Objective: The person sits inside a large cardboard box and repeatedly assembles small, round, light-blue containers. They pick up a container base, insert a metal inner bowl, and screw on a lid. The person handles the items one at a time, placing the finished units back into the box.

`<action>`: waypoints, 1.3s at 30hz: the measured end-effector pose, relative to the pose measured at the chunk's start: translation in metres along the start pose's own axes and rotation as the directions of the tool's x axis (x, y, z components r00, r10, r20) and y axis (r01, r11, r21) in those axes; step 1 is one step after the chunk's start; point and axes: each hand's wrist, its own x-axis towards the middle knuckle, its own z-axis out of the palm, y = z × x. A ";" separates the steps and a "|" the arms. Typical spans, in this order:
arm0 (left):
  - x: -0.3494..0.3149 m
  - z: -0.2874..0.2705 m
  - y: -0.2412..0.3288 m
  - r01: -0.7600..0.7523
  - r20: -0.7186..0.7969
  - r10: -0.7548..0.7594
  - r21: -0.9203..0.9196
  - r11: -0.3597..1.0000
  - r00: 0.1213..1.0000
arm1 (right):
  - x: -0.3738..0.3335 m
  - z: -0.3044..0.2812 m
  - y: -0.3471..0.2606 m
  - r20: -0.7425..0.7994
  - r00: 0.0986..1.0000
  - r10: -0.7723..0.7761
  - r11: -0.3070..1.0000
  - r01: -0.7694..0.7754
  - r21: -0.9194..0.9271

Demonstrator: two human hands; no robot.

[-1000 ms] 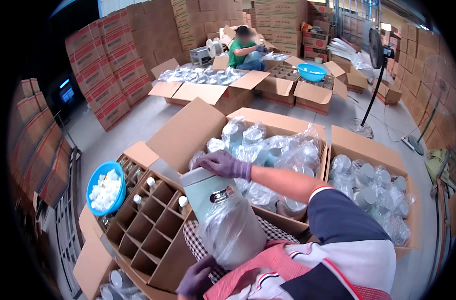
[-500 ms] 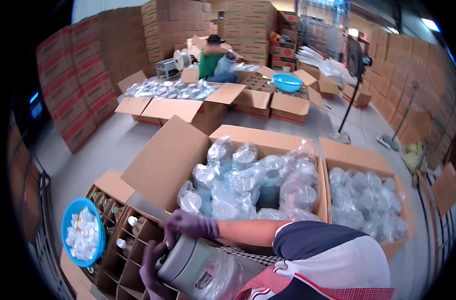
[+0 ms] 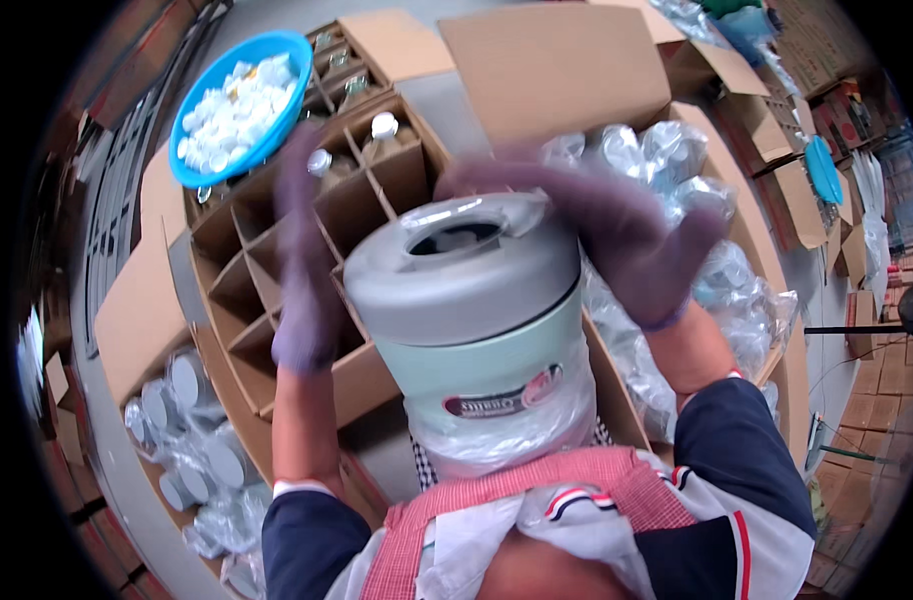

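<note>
A pale green insulated jug [image 3: 477,380] with a broad grey top [image 3: 457,290] stands upright against my front. There is a dark round opening in its top, and clear plastic film is bunched round its lower part. My left hand [image 3: 305,255], in a purple glove, is held apart from the jug on its left, fingers stretched out and blurred. My right hand [image 3: 627,240], gloved alike, is spread at the jug's right rear rim, its fingers reaching behind the top. Motion blur hides whether it touches the rim.
A divided carton [image 3: 262,400] beyond the jug holds a few white-capped bottles [image 3: 385,138]. A blue basin [image 3: 302,95] of white caps rests at its far left. Film-wrapped jugs [image 3: 672,150] fill a carton at right; more grey-topped ones [image 3: 192,385] lie at lower left.
The view has swung round, and the jug, tilted before, now stands upright. My hands, earlier together at its grey top, have spread apart to either side.
</note>
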 end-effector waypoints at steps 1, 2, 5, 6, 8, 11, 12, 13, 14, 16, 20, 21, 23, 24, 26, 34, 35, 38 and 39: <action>0.007 0.004 -0.003 0.102 -0.033 -0.144 -0.555 0.825 0.989 | 0.005 0.000 0.004 0.092 0.995 -0.023 0.991 0.011 0.130; -0.010 0.000 0.017 0.011 0.032 -0.004 -0.226 0.974 0.999 | 0.002 0.004 0.019 0.147 0.989 0.006 0.976 -0.038 0.213; 0.007 -0.006 0.017 0.212 -0.125 -0.172 0.502 0.838 0.977 | -0.004 -0.004 0.063 -0.153 0.969 0.197 0.929 -0.234 -0.286; 0.009 -0.018 -0.030 0.000 -0.138 0.089 0.543 0.840 0.986 | 0.010 0.000 0.039 -0.170 0.982 0.082 0.983 -0.108 -0.148; 0.005 -0.023 -0.049 -0.177 -0.099 0.216 0.303 0.936 0.971 | 0.021 0.006 0.004 0.027 0.998 -0.048 0.993 0.045 0.109; 0.011 -0.007 -0.003 -0.166 0.014 0.177 -0.281 0.945 0.984 | 0.018 0.016 0.044 0.049 0.973 0.224 0.865 -0.222 0.451; 0.012 -0.009 0.012 -0.370 0.019 0.378 -0.154 0.916 0.926 | 0.022 0.013 0.070 0.038 0.947 0.318 0.901 -0.314 0.299; 0.017 -0.015 -0.001 -0.397 -0.067 0.395 -0.013 0.918 0.916 | 0.029 0.004 0.066 -0.050 0.978 0.202 0.979 -0.204 -0.021; 0.015 -0.020 -0.012 -0.374 -0.146 0.389 0.120 0.920 0.910 | 0.026 0.003 0.049 -0.070 0.993 0.097 0.992 -0.102 -0.067; 0.017 -0.026 -0.038 -0.042 -0.257 0.048 0.029 0.999 0.965 | 0.036 0.009 0.022 0.038 0.999 -0.007 0.999 0.006 0.040; 0.045 -0.023 0.002 -0.108 0.112 0.086 0.202 0.973 0.990 | 0.043 0.025 0.105 -0.166 0.984 -0.067 0.930 0.122 0.347; 0.061 -0.032 0.001 -0.214 0.141 0.178 0.303 0.929 0.974 | 0.046 0.033 0.132 -0.212 0.977 -0.017 0.986 0.051 0.156; 0.100 -0.056 -0.045 -0.106 -0.070 0.122 0.207 0.973 0.990 | 0.056 0.048 0.174 -0.262 0.950 0.173 0.943 -0.083 0.323; 0.120 -0.070 -0.078 -0.040 -0.222 0.056 0.075 0.996 0.973 | 0.065 0.055 0.186 -0.216 0.929 0.301 0.767 -0.102 0.633; 0.148 -0.133 -0.188 0.346 -0.321 -0.291 0.130 0.929 0.901 | 0.069 0.068 0.203 -0.094 0.871 0.483 0.473 -0.169 0.865; 0.085 -0.140 -0.282 0.277 -0.197 -0.465 0.955 0.110 0.863 | 0.025 0.108 0.232 -0.304 0.584 0.753 0.653 -0.720 0.234; 0.085 -0.135 -0.249 0.211 -0.151 -0.378 0.970 0.123 0.913 | 0.025 0.106 0.215 -0.386 0.620 0.683 0.690 -0.721 0.065; 0.090 -0.108 -0.124 0.006 0.000 -0.035 0.985 0.170 0.999 | 0.030 0.089 0.186 -0.377 0.739 0.558 0.803 -0.596 0.019; 0.091 -0.095 -0.077 -0.110 0.093 0.104 0.979 0.170 0.990 | 0.036 0.080 0.178 -0.330 0.763 0.556 0.828 -0.544 0.138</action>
